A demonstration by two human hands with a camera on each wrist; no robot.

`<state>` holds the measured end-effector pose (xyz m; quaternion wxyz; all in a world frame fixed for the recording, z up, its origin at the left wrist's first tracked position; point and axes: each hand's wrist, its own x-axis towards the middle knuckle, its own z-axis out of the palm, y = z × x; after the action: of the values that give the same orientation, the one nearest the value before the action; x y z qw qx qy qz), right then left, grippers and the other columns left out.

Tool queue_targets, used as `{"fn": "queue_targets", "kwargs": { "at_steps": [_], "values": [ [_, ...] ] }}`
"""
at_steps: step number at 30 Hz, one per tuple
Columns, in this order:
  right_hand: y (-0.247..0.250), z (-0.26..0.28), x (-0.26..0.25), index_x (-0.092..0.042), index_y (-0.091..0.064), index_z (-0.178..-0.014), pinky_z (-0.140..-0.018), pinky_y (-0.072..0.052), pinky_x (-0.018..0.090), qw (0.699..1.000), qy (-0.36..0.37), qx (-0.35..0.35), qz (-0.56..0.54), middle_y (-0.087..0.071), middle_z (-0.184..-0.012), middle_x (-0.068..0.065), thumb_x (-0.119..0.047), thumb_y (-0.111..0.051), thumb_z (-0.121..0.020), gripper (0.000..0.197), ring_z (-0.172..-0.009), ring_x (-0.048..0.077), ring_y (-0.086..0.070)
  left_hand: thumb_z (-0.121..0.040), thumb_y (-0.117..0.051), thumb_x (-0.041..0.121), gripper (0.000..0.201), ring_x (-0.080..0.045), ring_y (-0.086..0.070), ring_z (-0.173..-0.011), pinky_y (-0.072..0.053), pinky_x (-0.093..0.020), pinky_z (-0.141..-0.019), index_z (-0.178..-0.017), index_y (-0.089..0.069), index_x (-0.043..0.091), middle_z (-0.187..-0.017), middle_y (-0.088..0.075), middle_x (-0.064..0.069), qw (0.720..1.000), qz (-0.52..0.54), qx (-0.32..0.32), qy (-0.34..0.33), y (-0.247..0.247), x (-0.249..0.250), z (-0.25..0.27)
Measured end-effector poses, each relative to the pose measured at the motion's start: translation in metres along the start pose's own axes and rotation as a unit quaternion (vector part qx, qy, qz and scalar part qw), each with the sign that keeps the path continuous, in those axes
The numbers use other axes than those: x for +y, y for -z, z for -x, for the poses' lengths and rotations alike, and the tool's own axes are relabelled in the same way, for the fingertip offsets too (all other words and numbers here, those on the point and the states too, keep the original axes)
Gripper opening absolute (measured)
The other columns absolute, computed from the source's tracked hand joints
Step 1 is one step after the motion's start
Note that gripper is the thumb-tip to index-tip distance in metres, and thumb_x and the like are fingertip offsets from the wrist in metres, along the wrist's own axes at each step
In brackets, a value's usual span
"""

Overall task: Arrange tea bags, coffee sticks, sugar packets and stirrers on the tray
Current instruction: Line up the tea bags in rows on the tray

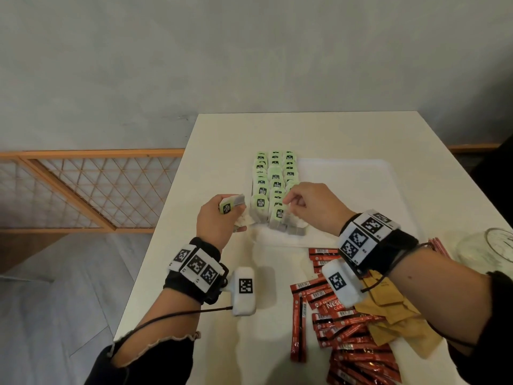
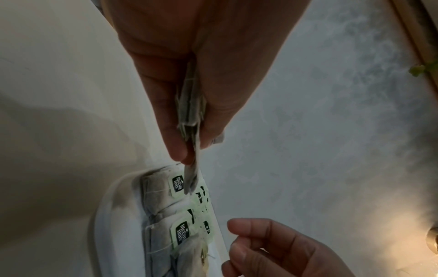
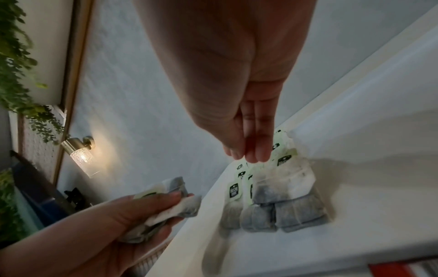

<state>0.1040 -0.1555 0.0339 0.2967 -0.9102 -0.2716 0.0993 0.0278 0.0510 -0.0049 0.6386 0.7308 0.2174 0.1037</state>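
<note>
The left hand (image 1: 219, 218) grips spare tea bags (image 1: 231, 207); the right hand (image 1: 311, 207), fingers curled, pinches a bag in the tray's (image 1: 361, 190) near row (image 1: 277, 215), which a careless nudge could topple.

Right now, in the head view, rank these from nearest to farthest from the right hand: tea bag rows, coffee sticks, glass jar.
From the right hand:
1. Tea bag rows, at its fingertips, on the tray's left side.
2. Coffee sticks, on the near table, below the wrist.
3. Glass jar, at the table's far right edge.

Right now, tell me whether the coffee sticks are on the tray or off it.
Off. The red coffee sticks lie in a loose heap on the table, nearer than the tray, which holds only tea bags.
</note>
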Motion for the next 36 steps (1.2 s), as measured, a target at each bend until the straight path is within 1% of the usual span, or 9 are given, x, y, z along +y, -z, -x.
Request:
{"fn": "queue_targets", "kwargs": {
  "at_steps": [4, 9, 11, 15, 21, 24, 29, 32, 36],
  "values": [
    [-0.002, -0.005, 0.012, -0.017, -0.067, -0.1, -0.081, -0.051, 0.031, 0.998, -0.03, -0.019, 0.057, -0.063, -0.1, -0.001, -0.013, -0.066, -0.085, 0.016, -0.084, 0.013, -0.059, -0.089, -0.069, 0.008, 0.017, -0.021, -0.068, -0.075, -0.061, -0.034, -0.059, -0.106, -0.068, 0.008, -0.091, -0.067, -0.01, 0.999, 0.0, -0.024, 0.023, -0.001, -0.005, 0.001],
    [-0.011, -0.007, 0.021, -0.016, -0.053, -0.111, -0.072, -0.045, 0.032, 0.969, -0.148, -0.063, 0.189, -0.06, -0.104, 0.0, -0.053, -0.073, -0.075, 0.055, -0.093, 0.022, -0.059, -0.089, -0.068, 0.006, 0.015, -0.023, -0.069, -0.074, -0.06, -0.033, -0.059, -0.104, -0.067, 0.007, -0.09, -0.068, -0.012, 0.997, 0.041, -0.045, 0.054, -0.01, -0.008, 0.002],
    [-0.014, -0.008, 0.024, -0.014, -0.051, -0.111, -0.07, -0.045, 0.032, 0.965, -0.164, -0.068, 0.191, -0.061, -0.102, 0.002, -0.054, -0.073, -0.075, 0.057, -0.092, 0.023, -0.06, -0.089, -0.068, 0.005, 0.015, -0.022, -0.07, -0.074, -0.06, -0.032, -0.06, -0.104, -0.066, 0.007, -0.09, -0.069, -0.013, 0.994, 0.062, -0.063, 0.071, -0.014, -0.007, 0.003],
    [-0.015, -0.01, 0.032, -0.012, -0.059, -0.105, -0.078, -0.051, 0.035, 0.977, -0.169, -0.06, 0.113, -0.065, -0.101, 0.005, -0.037, -0.078, -0.077, 0.041, -0.091, 0.024, -0.061, -0.087, -0.07, 0.005, 0.024, -0.021, -0.07, -0.072, -0.061, -0.033, -0.064, -0.111, -0.065, 0.0, -0.096, -0.07, -0.018, 0.986, 0.089, -0.093, 0.107, -0.018, -0.007, 0.002],
    [-0.001, -0.008, 0.034, -0.017, -0.064, -0.076, -0.07, -0.048, 0.029, 0.99, -0.126, -0.012, 0.056, -0.06, -0.07, -0.008, -0.026, -0.083, -0.072, 0.022, -0.077, 0.019, -0.064, -0.089, -0.068, 0.006, 0.017, -0.023, -0.071, -0.073, -0.061, -0.031, -0.061, -0.104, -0.066, 0.0, -0.094, -0.071, -0.018, 0.978, 0.084, -0.119, 0.15, -0.016, -0.005, 0.0],
    [0.009, -0.003, 0.028, -0.016, -0.062, -0.068, -0.072, -0.053, 0.036, 0.999, -0.034, 0.023, 0.026, -0.064, -0.069, -0.006, -0.017, -0.084, -0.07, 0.022, -0.071, 0.016, -0.063, -0.089, -0.067, 0.006, 0.018, -0.023, -0.07, -0.073, -0.06, -0.031, -0.06, -0.106, -0.065, -0.001, -0.091, -0.07, -0.016, 0.98, 0.074, -0.111, 0.149, -0.013, -0.002, -0.002],
    [0.015, 0.006, 0.005, -0.008, -0.068, -0.073, -0.069, -0.055, 0.024, 0.985, 0.149, 0.015, -0.082, -0.068, -0.077, 0.0, 0.001, -0.078, -0.073, 0.013, -0.069, 0.008, -0.067, -0.089, -0.068, 0.011, 0.017, -0.021, -0.069, -0.079, -0.061, -0.033, -0.062, -0.106, -0.066, 0.009, -0.094, -0.067, -0.013, 0.982, 0.025, -0.153, 0.11, -0.01, 0.008, 0.0],
    [0.01, 0.007, -0.003, -0.01, -0.069, -0.076, -0.068, -0.054, 0.022, 0.979, 0.185, 0.03, -0.079, -0.068, -0.078, 0.0, 0.006, -0.071, -0.074, 0.016, -0.07, 0.007, -0.065, -0.09, -0.067, 0.013, 0.025, -0.022, -0.067, -0.08, -0.06, -0.031, -0.062, -0.115, -0.065, 0.01, -0.095, -0.069, -0.011, 0.97, 0.033, -0.209, 0.122, -0.014, 0.014, 0.009],
    [0.002, 0.006, -0.003, -0.01, -0.068, -0.076, -0.068, -0.055, 0.034, 0.98, 0.182, 0.053, -0.063, -0.067, -0.077, -0.001, 0.006, -0.068, -0.074, 0.016, -0.07, 0.014, -0.065, -0.093, -0.063, 0.014, 0.014, -0.019, -0.068, -0.078, -0.06, -0.027, -0.062, -0.107, -0.067, 0.011, -0.087, -0.073, -0.004, 0.954, 0.111, -0.213, 0.181, -0.015, 0.017, 0.016]
  ]
}}
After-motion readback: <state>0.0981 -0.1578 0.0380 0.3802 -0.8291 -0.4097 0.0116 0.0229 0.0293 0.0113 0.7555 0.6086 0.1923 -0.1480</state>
